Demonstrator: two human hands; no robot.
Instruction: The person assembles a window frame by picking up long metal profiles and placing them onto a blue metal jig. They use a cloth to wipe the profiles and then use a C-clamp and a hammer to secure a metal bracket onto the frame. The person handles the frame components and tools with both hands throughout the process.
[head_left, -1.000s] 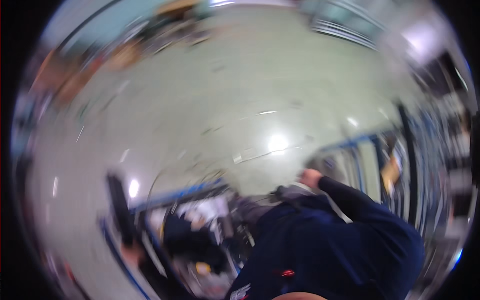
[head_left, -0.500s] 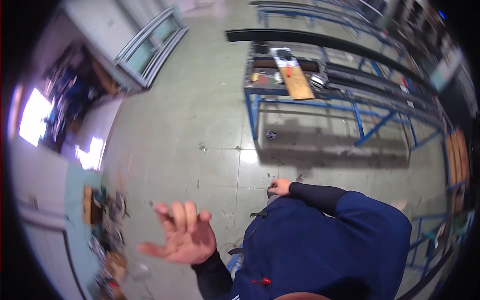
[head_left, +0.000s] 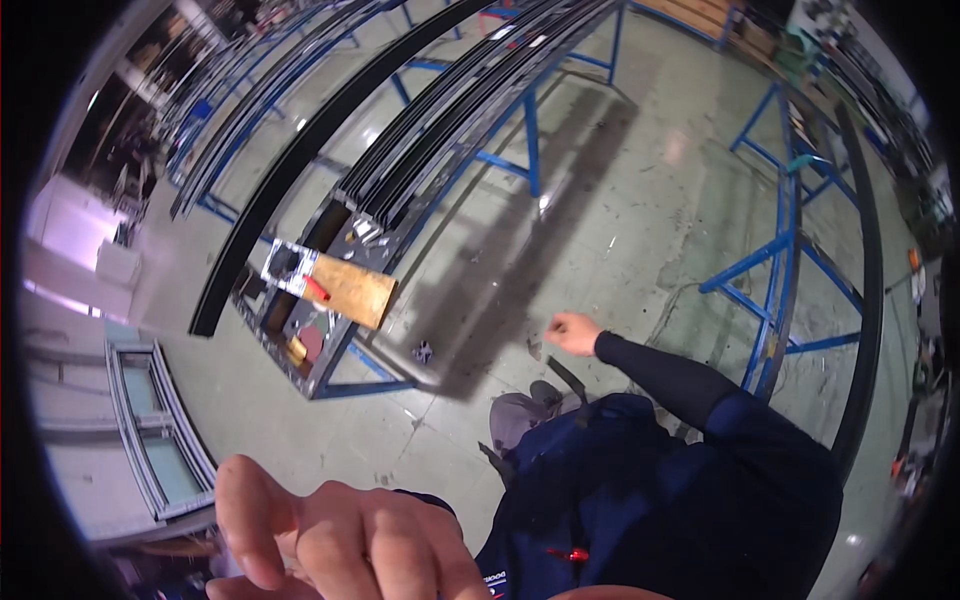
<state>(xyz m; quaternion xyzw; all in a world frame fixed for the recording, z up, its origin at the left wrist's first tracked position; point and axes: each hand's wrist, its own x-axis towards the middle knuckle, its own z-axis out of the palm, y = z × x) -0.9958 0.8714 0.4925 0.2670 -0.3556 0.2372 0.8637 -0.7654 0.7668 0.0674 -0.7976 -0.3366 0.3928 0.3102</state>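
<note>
Floor tiles (head_left: 620, 260), grey-green and slightly glossy, form a walkway between the long, dark-topped, blue-legged table (head_left: 395, 245) at upper left and a blue steel stand (head_left: 745, 265) at right. A flat, tan wooden board (head_left: 357, 290) carrying a small red object (head_left: 316, 288) lies across the table's lower end, left of centre, reaching its edge. Beyond it run straight, ridged dark profiles (head_left: 440, 130); beside them a long black bar (head_left: 270, 195) slants toward the left. The bare right hand (head_left: 573, 334), near the centre against the floor, is loosely curled and a little blurred; whether its fingertips pinch anything cannot be told. The bare left hand (head_left: 360, 545), at lower left, shows bent fingers; the lower edge cuts it off, its palm is hidden, and its grip cannot be told
</note>
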